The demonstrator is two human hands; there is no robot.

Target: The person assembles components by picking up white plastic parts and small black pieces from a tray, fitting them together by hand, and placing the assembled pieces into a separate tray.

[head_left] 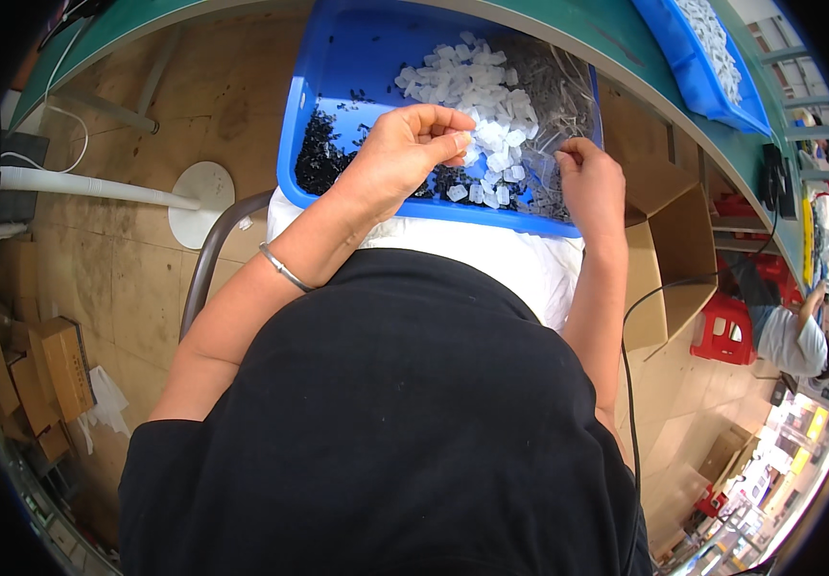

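A blue plastic tray (pixel 292 144) holds a heap of small translucent white plastic pieces (pixel 477 82), small black parts (pixel 319 158) at its left and dark grey, clear-looking strips (pixel 558 91) at its right. Over the near side of the white heap, my left hand (pixel 414 144) has thumb and index finger pinched together. White pieces lie right behind those fingertips, so I cannot tell which, if any, is held. At the tray's right side my right hand (pixel 592 182) is closed in a pinch beside the strips. Whatever it grips is too small to make out.
The tray's near end sits over white cloth (pixel 491 264) at my lap; its far end meets the green table (pixel 213 8). Another blue bin (pixel 683 58) with white pieces stands right. Around are an open carton (pixel 678 254), a red stool (pixel 724 329), a white round base (pixel 201 204) and a person (pixel 793 341).
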